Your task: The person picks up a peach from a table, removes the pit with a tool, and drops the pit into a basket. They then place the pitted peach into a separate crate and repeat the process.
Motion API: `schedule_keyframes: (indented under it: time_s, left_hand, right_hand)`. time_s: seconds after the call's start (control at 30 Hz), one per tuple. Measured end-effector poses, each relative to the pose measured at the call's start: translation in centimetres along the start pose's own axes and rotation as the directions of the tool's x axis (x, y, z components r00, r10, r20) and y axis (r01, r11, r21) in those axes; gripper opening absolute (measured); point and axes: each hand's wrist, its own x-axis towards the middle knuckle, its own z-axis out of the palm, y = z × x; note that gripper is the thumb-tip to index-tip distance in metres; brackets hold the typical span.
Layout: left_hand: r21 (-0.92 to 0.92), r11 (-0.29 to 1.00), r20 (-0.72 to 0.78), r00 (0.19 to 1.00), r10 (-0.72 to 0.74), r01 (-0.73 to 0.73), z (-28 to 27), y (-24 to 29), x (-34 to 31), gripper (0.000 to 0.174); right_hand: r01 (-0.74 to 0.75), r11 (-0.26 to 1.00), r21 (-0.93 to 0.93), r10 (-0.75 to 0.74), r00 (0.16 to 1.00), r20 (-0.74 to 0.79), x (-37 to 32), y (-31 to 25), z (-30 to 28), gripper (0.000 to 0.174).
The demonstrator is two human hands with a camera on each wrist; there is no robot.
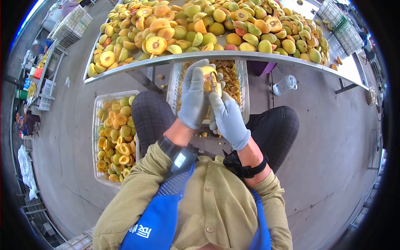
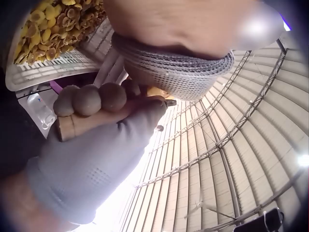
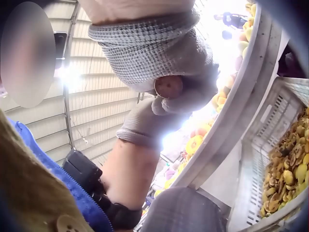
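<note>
In the head view my gloved left hand (image 1: 193, 96) holds a yellow peach half (image 1: 208, 71) in front of the table edge. My gloved right hand (image 1: 230, 121) grips a wooden-handled tool (image 2: 72, 126), its narrow metal end (image 1: 212, 83) against the peach half. The left wrist view shows the right fingers curled round the wooden handle. In the right wrist view the round butt of the handle (image 3: 169, 87) pokes out of the right fist, and the left hand (image 3: 145, 123) is just beyond. Gloves hide most of the fruit there.
A metal-edged table (image 1: 166, 58) bears a heap of halved peaches (image 1: 183, 31). Beneath my hands stands a white crate (image 1: 172, 89) of brownish pits and scraps. Another crate (image 1: 96, 162), at my left knee, holds pitted halves. A plastic bottle (image 1: 285, 85) lies on the floor to the right.
</note>
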Motion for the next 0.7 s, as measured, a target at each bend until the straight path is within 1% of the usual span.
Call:
schedule_keyframes:
  time_s: [0.03,0.13,0.23,0.33,0.43,0.53,0.63,0.7]
  left_hand:
    - [-0.003,1.000,-0.006,1.000,0.004,-0.004,0.0,-0.1,-0.1,0.037]
    - [-0.035,0.999,-0.024,1.000,-0.006,0.005,0.0,-0.2,0.0,0.036]
    - [-0.030,0.999,-0.003,0.999,-0.044,0.043,0.1,0.3,0.0,0.035]
    - [-0.017,0.999,0.036,0.999,-0.037,0.037,0.1,0.5,0.1,0.037]
    - [-0.037,0.998,0.043,0.998,-0.056,0.057,-0.2,0.6,0.1,0.039]
    - [-0.033,0.998,0.039,0.998,-0.046,0.048,-0.4,0.7,0.2,0.042]
    - [-0.009,0.998,0.048,0.997,-0.055,0.056,-0.9,0.9,0.3,0.042]
    - [0.022,0.998,0.065,0.997,-0.052,0.051,-0.9,1.1,0.3,0.041]
  right_hand:
    - [-0.055,0.993,0.100,0.051,0.998,0.043,-0.1,-0.2,0.0,0.029]
    - [-0.009,1.000,0.005,0.009,1.000,-0.017,0.3,0.5,0.6,0.029]
    - [0.013,0.998,-0.055,-0.013,1.000,0.002,0.3,0.3,0.9,0.029]
    - [-0.057,0.996,0.063,0.055,0.998,0.036,0.2,-0.3,0.8,0.029]
    - [-0.066,0.967,0.247,0.021,0.984,0.179,0.4,0.0,0.3,0.031]
    - [-0.109,0.956,0.271,0.032,0.961,0.274,0.6,-0.3,-0.1,0.037]
    - [-0.223,0.930,0.291,0.095,0.913,0.397,1.1,-0.3,-0.9,0.042]
    - [-0.374,0.846,0.381,0.150,0.851,0.503,1.5,-0.3,-1.8,0.043]
